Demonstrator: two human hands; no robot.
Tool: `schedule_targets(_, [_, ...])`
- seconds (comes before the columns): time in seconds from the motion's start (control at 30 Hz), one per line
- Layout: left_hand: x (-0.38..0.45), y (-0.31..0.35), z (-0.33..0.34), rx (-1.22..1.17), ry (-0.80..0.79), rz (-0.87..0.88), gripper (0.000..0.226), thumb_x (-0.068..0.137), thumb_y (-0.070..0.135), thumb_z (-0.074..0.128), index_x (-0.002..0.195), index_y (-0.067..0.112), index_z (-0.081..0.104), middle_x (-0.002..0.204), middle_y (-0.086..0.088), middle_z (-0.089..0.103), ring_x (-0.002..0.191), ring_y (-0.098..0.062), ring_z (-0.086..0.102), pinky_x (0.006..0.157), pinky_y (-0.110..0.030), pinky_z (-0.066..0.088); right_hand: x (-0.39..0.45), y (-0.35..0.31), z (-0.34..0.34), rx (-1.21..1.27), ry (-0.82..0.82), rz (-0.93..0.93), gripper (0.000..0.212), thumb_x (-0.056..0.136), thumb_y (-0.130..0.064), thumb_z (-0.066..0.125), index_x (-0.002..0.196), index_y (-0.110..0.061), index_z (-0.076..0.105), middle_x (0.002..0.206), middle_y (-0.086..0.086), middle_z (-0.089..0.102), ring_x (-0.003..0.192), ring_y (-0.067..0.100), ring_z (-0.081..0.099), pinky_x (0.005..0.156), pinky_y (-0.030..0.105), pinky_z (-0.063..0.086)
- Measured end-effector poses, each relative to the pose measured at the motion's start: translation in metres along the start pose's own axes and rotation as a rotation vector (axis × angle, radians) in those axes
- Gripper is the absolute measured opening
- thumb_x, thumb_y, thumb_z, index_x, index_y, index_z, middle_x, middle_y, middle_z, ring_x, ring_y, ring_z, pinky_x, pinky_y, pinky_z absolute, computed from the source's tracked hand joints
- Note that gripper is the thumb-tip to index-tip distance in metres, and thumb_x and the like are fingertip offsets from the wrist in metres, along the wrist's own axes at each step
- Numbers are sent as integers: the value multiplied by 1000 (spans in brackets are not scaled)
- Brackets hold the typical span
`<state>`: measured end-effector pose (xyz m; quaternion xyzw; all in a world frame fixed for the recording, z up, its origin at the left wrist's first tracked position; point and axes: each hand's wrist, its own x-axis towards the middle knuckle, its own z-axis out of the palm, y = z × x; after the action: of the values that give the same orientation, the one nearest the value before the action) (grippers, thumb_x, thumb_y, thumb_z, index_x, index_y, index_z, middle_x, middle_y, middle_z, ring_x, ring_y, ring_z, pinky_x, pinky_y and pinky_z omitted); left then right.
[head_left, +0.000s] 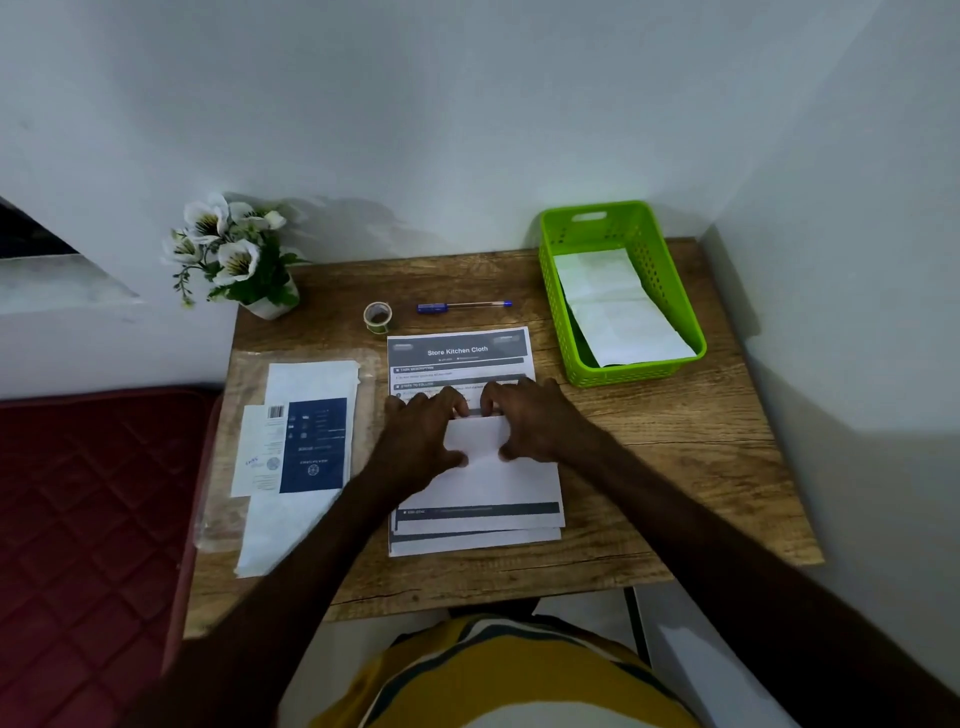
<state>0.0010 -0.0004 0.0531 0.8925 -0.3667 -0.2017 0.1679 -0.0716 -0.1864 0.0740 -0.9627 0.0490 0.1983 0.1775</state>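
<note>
A wooden table (649, 467) is set in a white-walled corner, and on it a folded sheet (480, 441), laid atop printed pages (457, 353), is gripped at its far fold by the curled left hand (423, 434) and right hand (532, 418).

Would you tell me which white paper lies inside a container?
The creased white sheet in the green plastic basket; the printed stack and the envelopes lie on the wooden desk.

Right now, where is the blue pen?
Head view: the blue pen lies between the tape roll on its left and the green basket on its right, beyond the printed sheet.
</note>
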Motion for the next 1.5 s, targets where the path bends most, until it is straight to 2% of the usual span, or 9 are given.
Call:
schedule_targets(0.2, [-17,-2,1,95,234,146,24,80,22,86,97,30,71,87,7,65,86,-21,64,87,-40,38,-18,-2,-2,-57,75,-96,28,95,-27,67,122,-30,69,117,2,62,116,23,55,101,43,39])
schedule_targets(0.3, [-22,-8,13,114,306,188,28,79,14,86,102,25,75,94,1,66,88,-23,64,82,-40,46,-26,-1,11,-128,240,-170,26,93,-21,69,118,-24,75,110,8,62,105,28,59,85,42,45])
schedule_targets(0.4, [-27,-14,29,141,347,196,39,79,8,84,115,20,75,114,-6,68,104,-29,65,90,-44,51,-31,3,35,-220,375,-176,34,83,-20,78,117,-19,74,111,11,65,101,30,62,77,44,52])
schedule_targets(0.57, [-35,-29,58,205,353,275,47,93,8,59,139,16,62,144,-12,59,130,-35,57,107,-55,45,-38,10,73,-299,423,-135,51,90,-33,67,137,-15,60,141,15,57,116,33,59,88,46,51])
schedule_targets(0.67, [-40,-31,66,262,304,239,51,99,22,43,149,17,51,157,-8,47,143,-31,46,116,-57,34,-42,9,87,-337,375,-92,57,101,-46,41,146,-12,51,154,14,46,122,33,54,93,49,47])
schedule_targets(0.8, [-42,-34,71,301,202,228,63,106,51,35,159,19,33,169,-6,24,156,-27,21,124,-59,20,-48,7,95,-312,381,-67,64,103,-55,36,147,-10,51,158,11,43,123,33,55,95,50,47])
schedule_targets(1.0, [-45,-32,82,328,187,175,62,108,49,29,163,19,22,172,-5,13,159,-24,8,124,-59,17,-49,3,96,-277,376,-40,61,105,-52,34,148,-11,48,162,8,37,131,34,51,101,54,44])
schedule_targets(1.17, [-46,-28,83,308,203,151,62,108,45,28,162,14,23,171,-6,15,159,-23,8,125,-57,17,-41,-14,102,-219,417,-143,56,108,-41,34,156,-11,37,165,7,30,154,24,25,120,58,26])
schedule_targets(1.5, [-49,-27,82,185,237,67,71,104,48,35,162,10,20,172,-9,11,159,-22,7,127,-50,16,-46,-4,111,-142,331,-72,64,106,-52,34,159,-16,30,169,3,20,156,19,17,122,54,22])
